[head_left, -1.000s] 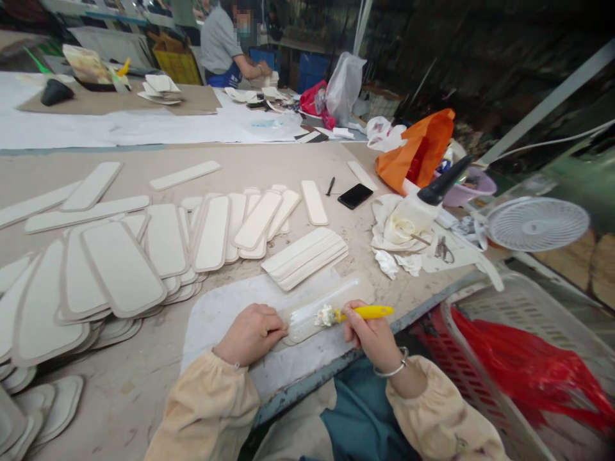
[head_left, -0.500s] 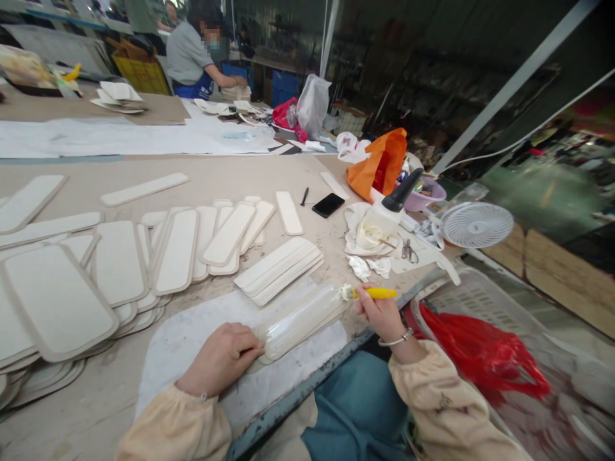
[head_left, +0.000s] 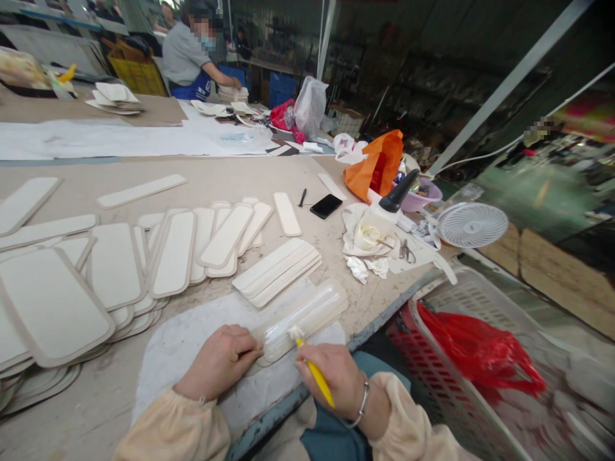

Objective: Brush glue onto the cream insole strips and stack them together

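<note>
A clear, shiny plastic template (head_left: 307, 307) lies over pale strip pieces on a white sheet (head_left: 185, 333). My left hand (head_left: 221, 360) is closed, thumb and fingertips holding down the template's left end. In my right hand (head_left: 331, 378) is a brush with a yellow handle (head_left: 321, 381); its white-coated tip touches the near edge of the template around its middle. Just beyond lies a fanned stack of pale strips (head_left: 277, 270).
Many pale rounded panels (head_left: 52, 304) overlap on the left. Toward the right are a phone (head_left: 326, 205), a white jug with a black handle (head_left: 382, 218), scissors (head_left: 407, 251), a fan (head_left: 473, 225) and a basket (head_left: 461, 384) with a red bag. A co-worker (head_left: 185, 54) stands at the far table.
My right hand has brought the brush from the template's far right end leftward and toward me, to its near edge. My left hand stays in place.
</note>
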A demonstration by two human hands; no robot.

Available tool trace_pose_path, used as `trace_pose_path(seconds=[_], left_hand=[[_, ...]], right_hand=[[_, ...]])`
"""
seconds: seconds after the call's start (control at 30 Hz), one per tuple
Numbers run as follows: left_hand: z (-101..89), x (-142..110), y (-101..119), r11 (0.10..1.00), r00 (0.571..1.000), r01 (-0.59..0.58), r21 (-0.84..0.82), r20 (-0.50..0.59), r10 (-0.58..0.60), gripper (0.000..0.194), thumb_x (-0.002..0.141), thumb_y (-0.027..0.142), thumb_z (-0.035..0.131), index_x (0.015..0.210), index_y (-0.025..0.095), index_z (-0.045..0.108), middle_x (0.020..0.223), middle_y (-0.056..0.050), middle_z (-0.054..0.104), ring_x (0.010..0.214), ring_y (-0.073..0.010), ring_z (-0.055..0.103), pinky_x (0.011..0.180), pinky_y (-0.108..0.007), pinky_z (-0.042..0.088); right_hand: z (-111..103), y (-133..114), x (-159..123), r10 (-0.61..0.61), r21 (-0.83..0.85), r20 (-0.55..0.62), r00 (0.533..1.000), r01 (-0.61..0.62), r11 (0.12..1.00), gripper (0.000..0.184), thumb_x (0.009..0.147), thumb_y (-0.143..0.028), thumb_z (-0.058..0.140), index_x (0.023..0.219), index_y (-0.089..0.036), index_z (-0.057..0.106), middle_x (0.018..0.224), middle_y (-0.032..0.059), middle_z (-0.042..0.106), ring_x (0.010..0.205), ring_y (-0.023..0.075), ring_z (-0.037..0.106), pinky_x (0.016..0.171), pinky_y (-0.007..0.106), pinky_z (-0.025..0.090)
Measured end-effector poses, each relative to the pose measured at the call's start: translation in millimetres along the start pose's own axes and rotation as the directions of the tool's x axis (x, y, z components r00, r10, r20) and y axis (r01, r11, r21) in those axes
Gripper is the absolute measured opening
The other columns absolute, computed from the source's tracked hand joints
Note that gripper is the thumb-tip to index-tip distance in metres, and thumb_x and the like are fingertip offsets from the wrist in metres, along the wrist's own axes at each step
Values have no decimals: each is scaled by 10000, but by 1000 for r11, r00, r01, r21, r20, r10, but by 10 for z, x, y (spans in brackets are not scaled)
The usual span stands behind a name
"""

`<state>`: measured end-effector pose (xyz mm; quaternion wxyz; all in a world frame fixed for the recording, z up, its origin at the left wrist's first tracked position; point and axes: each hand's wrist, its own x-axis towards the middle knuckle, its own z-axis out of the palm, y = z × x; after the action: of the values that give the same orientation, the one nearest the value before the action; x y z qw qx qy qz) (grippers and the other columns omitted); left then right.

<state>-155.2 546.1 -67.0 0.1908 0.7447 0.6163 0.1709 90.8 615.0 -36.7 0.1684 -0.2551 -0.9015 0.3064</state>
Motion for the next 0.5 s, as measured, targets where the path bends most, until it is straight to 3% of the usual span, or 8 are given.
trace_pose_path(seconds=[0.07,0.13,0.2,0.23,0.37,0.5], left_hand=[[5,-8,1,1000,1000,6,8,3,-6,289,908,312,508,675,199,637,655,-13,603,693,-156,565,672,-279,384],[12,-12,-3,1000,1000,10,6,7,-10,291,908,315,508,676,199,640,660,-13,607,695,-154,563,675,-280,380],[19,-12,-8,1000,1000,16,-4,11,-16,292,912,318,504,686,204,649,662,-12,609,692,-151,561,676,-280,376],[22,-10,-10,1000,1000,20,-10,13,-20,292,913,319,502,690,206,653,666,-11,610,696,-150,561,680,-280,376],[19,-6,-6,999,999,30,-27,16,-29,291,915,313,500,690,207,652,678,-9,613,713,-151,563,699,-280,378],[5,-13,1,999,1000,27,-34,14,-26,297,916,307,495,685,205,651,672,-9,611,707,-150,562,695,-279,378]], right_hand=[[49,-87,33,121,281,21,992,-122,952,232,951,-335,404,911,-203,590,677,33,633,631,161,600,621,270,457],[73,-54,83,292,511,66,954,-284,811,244,958,-382,397,902,-208,558,578,-13,585,516,128,533,541,239,432],[65,73,135,411,608,86,907,-375,700,256,951,-416,412,884,-204,537,505,-44,538,433,110,457,475,226,391],[41,157,158,448,613,58,892,-387,689,265,944,-426,426,857,-200,534,493,-48,527,421,106,439,466,226,382],[-193,507,194,483,473,-211,850,-343,811,323,938,-426,443,733,-195,536,491,-39,505,465,116,486,539,246,425],[-438,788,175,369,195,-423,827,-315,929,286,953,-389,421,831,-188,583,569,-9,573,553,145,577,605,265,470]])
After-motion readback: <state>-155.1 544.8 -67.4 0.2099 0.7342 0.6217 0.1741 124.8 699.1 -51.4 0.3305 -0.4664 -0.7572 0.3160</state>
